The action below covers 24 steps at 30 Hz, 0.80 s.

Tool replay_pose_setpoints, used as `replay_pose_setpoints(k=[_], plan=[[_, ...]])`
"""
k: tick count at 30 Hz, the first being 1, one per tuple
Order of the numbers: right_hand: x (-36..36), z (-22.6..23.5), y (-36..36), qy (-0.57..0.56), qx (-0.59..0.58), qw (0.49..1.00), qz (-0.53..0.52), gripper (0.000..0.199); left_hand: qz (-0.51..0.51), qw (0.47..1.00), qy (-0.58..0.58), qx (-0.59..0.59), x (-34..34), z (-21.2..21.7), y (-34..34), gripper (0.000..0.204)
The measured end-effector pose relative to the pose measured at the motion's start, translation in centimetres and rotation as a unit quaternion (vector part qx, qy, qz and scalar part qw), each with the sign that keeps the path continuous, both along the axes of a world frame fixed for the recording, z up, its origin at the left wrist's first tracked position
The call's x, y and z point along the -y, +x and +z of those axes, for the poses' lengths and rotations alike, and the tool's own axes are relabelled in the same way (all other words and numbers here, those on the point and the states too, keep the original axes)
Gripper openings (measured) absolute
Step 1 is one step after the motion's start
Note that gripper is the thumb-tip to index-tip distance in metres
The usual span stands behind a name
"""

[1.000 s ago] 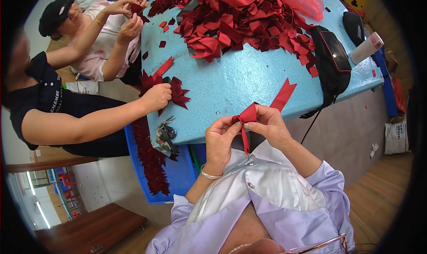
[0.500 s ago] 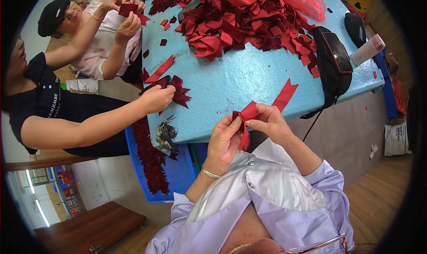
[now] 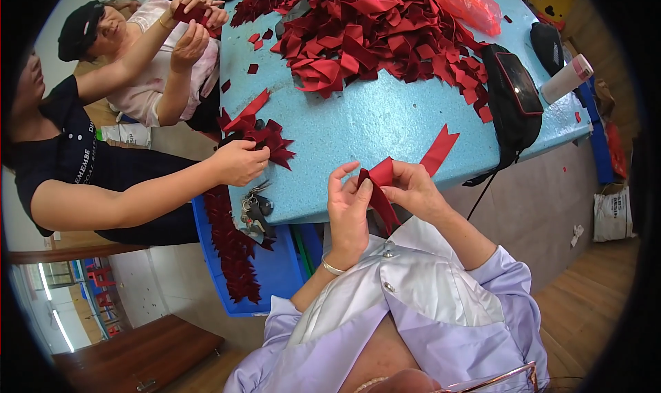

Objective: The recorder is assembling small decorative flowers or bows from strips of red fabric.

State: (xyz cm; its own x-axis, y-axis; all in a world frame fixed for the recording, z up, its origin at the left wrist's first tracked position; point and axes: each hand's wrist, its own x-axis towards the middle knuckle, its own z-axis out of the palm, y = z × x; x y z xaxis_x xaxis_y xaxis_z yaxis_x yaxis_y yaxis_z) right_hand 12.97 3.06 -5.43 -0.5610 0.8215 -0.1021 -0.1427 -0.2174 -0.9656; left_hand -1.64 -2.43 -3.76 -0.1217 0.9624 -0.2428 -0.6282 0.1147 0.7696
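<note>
Both my hands hold one folded strip of dark red ribbon (image 3: 379, 186) just in front of my chest, at the near edge of the blue table (image 3: 358, 128). My left hand (image 3: 348, 210) pinches its left side with the fingers raised. My right hand (image 3: 413, 186) grips the fold from the right. The ribbon's tail hangs down between my hands. A loose red ribbon strip (image 3: 438, 149) lies on the table just beyond my right hand.
A big heap of red ribbon pieces (image 3: 365, 28) covers the far table. A black bag (image 3: 513, 97), a white bottle (image 3: 566, 78) and keys (image 3: 255, 207) lie on it. Two people sit at left; one's hand (image 3: 241, 162) rests by a red ribbon flower (image 3: 272, 140). A blue crate (image 3: 268, 269) stands below.
My hands have shifted the ribbon fold slightly; my left fingers have lifted and spread. The far person has raised a red piece higher. The nearer person's hand stays by the ribbon flower.
</note>
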Motion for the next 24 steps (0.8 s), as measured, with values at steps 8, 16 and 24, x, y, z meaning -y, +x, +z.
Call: replay_pose_setpoints(k=[8, 16, 24], plan=[[0.5, 0.1, -0.4, -0.098, -0.101, 0.989, -0.046, 0.020, -0.026, 0.931, 0.120, -0.345, -0.1, -0.2, -1.2, 0.019], [0.9, 0.7, -0.6, -0.100, -0.094, 0.989, -0.050, 0.019, -0.087, 0.983, 0.049, -0.155, -0.2, -0.3, -2.8, 0.018], [0.9, 0.4, -0.6, -0.035, -0.050, 0.996, -0.059, 0.018, -0.069, 0.968, 0.133, -0.200, -0.3, -0.7, -2.7, 0.015]])
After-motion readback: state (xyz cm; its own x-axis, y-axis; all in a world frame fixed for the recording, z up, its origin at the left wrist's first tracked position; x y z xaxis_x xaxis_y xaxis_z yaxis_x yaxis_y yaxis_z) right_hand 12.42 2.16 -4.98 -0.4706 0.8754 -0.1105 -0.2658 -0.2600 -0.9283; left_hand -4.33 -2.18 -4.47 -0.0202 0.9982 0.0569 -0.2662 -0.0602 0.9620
